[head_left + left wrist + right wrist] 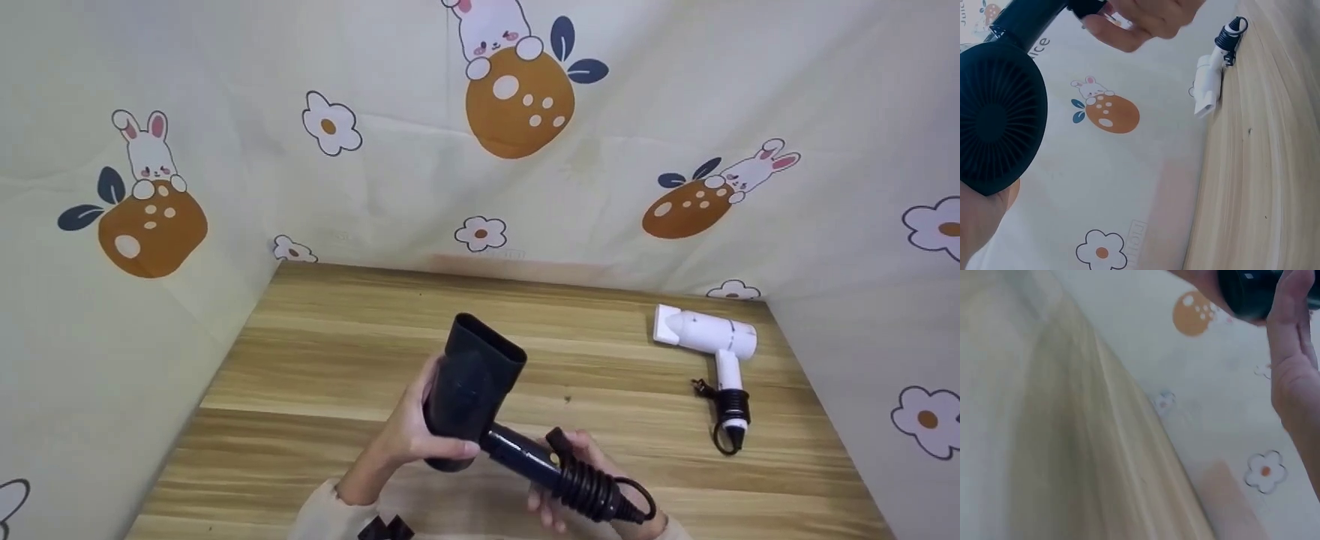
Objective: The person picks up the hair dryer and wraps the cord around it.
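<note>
A black hair dryer (472, 390) is held up over the wooden table, its wide flat nozzle opening facing up and away. My left hand (412, 427) grips the barrel, with the thumb across its lower end. Around the lower handle my right hand (585, 457) holds on from behind, partly hidden by the black cord (592, 487) coiled there. The round, ribbed rear grille (994, 121) shows in the left wrist view, where curled fingers of the right hand (1145, 25) appear near the handle. Only part of the dark barrel (1247, 292) enters the right wrist view.
A white hair dryer (709, 334) lies at the table's right rear, its black cord (733, 407) wound round the handle. Patterned cloth (390, 187) with rabbits and flowers walls the wooden table (337, 322) at back and sides. A small black object (386, 529) is beside the left sleeve.
</note>
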{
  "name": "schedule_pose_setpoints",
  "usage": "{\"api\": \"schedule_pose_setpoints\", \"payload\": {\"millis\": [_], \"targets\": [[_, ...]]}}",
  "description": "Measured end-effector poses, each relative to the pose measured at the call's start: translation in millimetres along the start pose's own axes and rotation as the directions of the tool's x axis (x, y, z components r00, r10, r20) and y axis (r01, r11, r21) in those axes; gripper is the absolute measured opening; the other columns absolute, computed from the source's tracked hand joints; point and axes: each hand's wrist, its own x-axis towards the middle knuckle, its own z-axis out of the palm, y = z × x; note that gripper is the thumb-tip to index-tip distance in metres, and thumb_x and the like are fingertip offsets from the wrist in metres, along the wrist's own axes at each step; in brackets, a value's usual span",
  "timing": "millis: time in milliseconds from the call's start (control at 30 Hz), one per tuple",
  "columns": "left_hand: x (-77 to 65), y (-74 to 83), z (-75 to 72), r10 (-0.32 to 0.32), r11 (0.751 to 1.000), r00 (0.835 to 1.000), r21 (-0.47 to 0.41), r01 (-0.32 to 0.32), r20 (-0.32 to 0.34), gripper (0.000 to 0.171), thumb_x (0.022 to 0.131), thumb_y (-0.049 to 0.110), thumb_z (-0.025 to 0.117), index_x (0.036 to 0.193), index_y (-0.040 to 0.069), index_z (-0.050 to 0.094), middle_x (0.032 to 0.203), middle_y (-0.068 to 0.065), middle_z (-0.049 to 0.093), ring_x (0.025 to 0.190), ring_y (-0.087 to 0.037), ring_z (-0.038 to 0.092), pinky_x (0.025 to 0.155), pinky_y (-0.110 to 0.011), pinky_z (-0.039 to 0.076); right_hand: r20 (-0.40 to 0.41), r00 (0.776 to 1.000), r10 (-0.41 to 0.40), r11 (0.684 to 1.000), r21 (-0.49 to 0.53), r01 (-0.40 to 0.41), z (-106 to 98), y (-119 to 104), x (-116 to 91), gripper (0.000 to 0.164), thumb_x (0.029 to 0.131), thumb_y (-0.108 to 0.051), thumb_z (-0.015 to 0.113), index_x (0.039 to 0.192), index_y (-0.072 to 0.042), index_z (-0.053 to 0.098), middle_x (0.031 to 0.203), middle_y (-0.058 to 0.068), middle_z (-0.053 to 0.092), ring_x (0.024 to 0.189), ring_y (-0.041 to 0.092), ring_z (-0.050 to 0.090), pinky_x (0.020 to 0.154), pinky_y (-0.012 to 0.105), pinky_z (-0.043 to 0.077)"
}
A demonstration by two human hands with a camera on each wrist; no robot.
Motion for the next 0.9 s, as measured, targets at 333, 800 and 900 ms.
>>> {"api": "schedule_pose_setpoints", "payload": {"millis": [333,800,900], "targets": [[7.1,-9.8,-3.8,0.142,0.97,0.984,0.184,-0.16,0.103,0.1,0.058,0.004,0.082,0.142,0.028,0.032,0.131,-0.003,0.036,0.118,-0.016,0.042,0.105,-0.039,0.03,-0.051,0.998,0.043,0.933,0.358,-0.022,19,-9,13,0.065,0.1,-0.043,0.004,0.129,-0.002,0.046,0.118,0.012,0.063,0.092,0.009,0.066,0.066,0.012,0.052],[5.8,-23.1,-10.5,-0.156,0.902,0.981,0.387,0.189,-0.114,0.076,0.072,-0.005,0.068,0.139,0.016,0.04,0.133,-0.007,0.029,0.11,-0.02,0.04,0.085,-0.029,0.036,-0.776,0.622,-0.108,0.962,-0.238,-0.129,-6,-31,-17,0.037,0.102,-0.028,0.022,0.13,-0.018,0.044,0.095,0.008,0.067,0.072,0.015,0.064,0.059,0.024,0.052],[5.0,-24.6,-12.4,-0.208,0.891,0.969,0.385,0.243,-0.13,0.069,0.073,-0.007,0.066,0.136,0.015,0.044,0.131,-0.009,0.03,0.107,-0.021,0.041,0.083,-0.028,0.038,-0.869,0.457,-0.187,0.916,-0.323,-0.238,-18,-31,-24,0.04,0.101,-0.027,0.029,0.135,-0.007,0.037,0.08,0.01,0.065,0.059,0.016,0.061,0.048,0.025,0.049]]}}
